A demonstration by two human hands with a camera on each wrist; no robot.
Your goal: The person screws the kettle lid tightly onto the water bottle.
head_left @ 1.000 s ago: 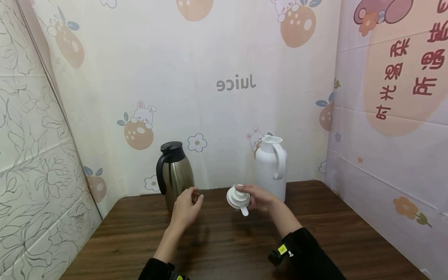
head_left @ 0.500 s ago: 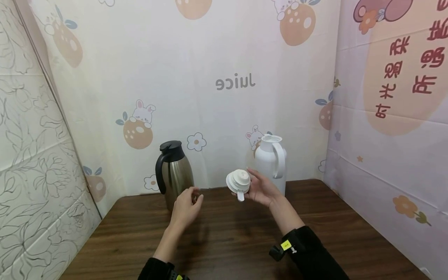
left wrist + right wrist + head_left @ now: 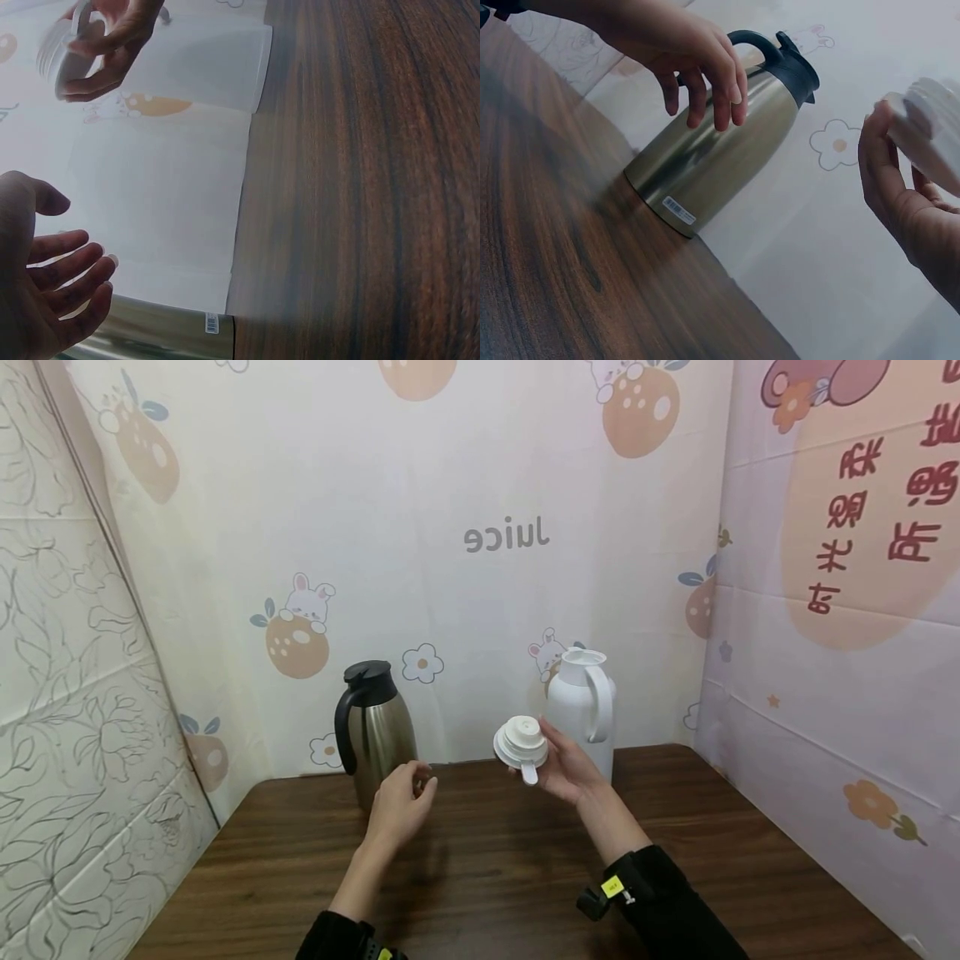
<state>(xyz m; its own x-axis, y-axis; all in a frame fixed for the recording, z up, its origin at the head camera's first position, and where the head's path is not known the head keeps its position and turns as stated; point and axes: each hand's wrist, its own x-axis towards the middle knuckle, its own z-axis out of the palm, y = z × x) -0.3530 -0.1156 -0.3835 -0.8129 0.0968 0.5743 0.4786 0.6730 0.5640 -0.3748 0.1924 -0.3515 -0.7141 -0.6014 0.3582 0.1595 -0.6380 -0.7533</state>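
White lid higher than before

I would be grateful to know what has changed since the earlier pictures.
In the head view, the right hand has raised the white lid and brought it slightly right, without letting go. The left hand, steel jug and white jug stayed put.

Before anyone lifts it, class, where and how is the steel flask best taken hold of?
Probably by its black handle, from the left: the loop stands out on that side of the upright steel flask, and the empty left hand is near.
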